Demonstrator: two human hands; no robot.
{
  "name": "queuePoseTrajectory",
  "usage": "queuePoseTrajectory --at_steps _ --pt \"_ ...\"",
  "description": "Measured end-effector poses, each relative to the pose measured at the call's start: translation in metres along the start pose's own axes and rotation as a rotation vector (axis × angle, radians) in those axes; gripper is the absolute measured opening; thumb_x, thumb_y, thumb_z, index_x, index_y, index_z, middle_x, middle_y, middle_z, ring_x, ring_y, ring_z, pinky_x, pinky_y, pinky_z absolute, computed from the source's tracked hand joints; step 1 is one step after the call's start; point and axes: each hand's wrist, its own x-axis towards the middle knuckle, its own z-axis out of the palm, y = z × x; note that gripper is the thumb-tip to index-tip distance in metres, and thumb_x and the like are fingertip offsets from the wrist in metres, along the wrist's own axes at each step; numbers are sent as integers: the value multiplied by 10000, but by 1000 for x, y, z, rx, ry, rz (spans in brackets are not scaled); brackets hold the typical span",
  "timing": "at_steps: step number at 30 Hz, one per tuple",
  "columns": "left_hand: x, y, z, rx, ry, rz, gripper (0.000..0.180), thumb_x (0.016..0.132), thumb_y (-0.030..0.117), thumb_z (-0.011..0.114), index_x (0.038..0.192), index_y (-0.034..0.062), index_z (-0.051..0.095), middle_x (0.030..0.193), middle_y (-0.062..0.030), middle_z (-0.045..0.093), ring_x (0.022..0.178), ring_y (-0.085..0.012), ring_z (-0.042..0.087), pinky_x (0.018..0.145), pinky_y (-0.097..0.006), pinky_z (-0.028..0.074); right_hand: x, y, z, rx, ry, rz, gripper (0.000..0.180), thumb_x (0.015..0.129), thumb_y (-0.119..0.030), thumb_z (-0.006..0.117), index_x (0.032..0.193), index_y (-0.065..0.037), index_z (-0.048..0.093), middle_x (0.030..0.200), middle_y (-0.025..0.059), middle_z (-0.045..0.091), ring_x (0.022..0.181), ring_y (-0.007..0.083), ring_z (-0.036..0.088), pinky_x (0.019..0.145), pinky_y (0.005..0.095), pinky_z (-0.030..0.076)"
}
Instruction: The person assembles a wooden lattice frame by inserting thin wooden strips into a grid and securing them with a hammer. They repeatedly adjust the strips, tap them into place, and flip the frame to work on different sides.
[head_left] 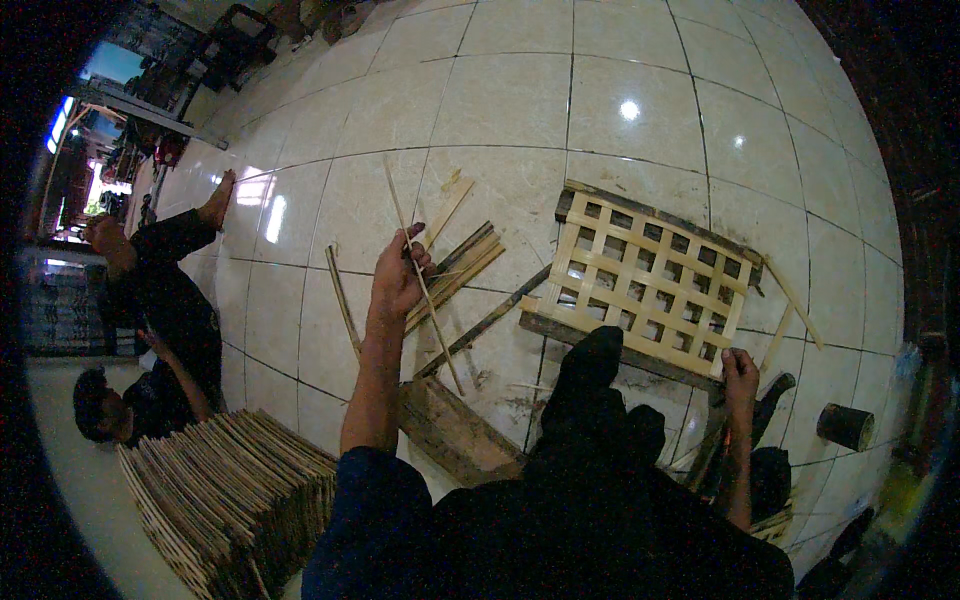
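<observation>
Glossy tiled floor (pixel 510 100) spreads beneath everything. A thick stack of narrow slats (pixel 230 490) stands at lower left. The pale woven lattice panel (pixel 654 280) lies across dark wooden bars (pixel 670 369), right of centre. The right hand (pixel 738 372) has curled fingers at its near right corner; whether they grip is unclear. The left hand (pixel 400 280) grips a thin strip (pixel 443 340).

Short navy-blue sleeve (pixel 385 510), bare left forearm (pixel 372 380), bare left grip (pixel 398 280), near-black clothing (pixel 600 490) below.
</observation>
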Motion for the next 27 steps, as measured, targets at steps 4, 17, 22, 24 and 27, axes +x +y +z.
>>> queuePoseTrajectory --at_steps 4,17,22,24,27 --pt "13 -21 -21 -225 -83 -142 352 1005 327 440 1218 50 477 625 33 361 501 -81 341 423 -227 311 0 -2 1 -38 20 -36 316 904 -290 632 1012 6 662 913 93 674 820 180 595 771 324 478" --pt "-22 -45 36 857 -134 259 356 1006 345 433 866 61 595 609 24 363 516 -86 332 471 -246 297 -14 -37 2 5 -34 -2 357 928 -332 590 1041 3 640 922 115 669 826 194 598 779 327 474" --pt "-44 -94 86 1181 -456 533 278 947 271 549 1044 46 681 950 -165 692 837 -283 685 725 -369 523 -4 -23 -19 -102 224 -123 376 965 -339 524 1083 6 615 960 142 655 862 227 608 791 351 479" --pt "-59 -106 112 1294 -600 596 248 937 267 563 1035 76 688 934 -151 690 819 -317 674 703 -395 527 -15 -57 -18 -56 166 -101 383 972 -343 510 1101 4 606 978 147 651 877 240 611 803 361 481" --pt "-66 -132 151 1357 -843 754 230 917 285 585 1075 147 680 911 -123 685 780 -350 657 661 -426 532 -19 -63 -7 15 13 -132 358 987 -323 491 1120 -11 607 902 90 637 827 169 576 762 307 464"
